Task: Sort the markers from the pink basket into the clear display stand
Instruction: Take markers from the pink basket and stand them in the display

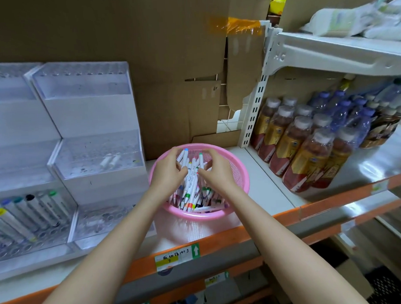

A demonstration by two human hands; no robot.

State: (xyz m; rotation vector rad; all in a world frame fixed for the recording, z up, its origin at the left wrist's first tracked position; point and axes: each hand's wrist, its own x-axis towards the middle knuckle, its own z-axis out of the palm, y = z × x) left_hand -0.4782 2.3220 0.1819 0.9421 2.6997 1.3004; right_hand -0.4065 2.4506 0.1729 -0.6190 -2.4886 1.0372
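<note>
White markers (193, 193) fill the round pink plastic basket (245, 182). My left hand (169, 170) grips a blue-tipped marker (183, 157), my right hand (216, 171) a green-tipped one (201, 162): pick-up step. Next: lift clear, carry to the clear tiered display stand (92, 142) at 9 o'clock.

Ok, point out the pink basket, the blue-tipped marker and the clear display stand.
pink basket (245, 179), head view, right rim.
blue-tipped marker (183, 156), head view, white barrel under the tip.
clear display stand (89, 114), head view, front wall below the top tier.
</note>
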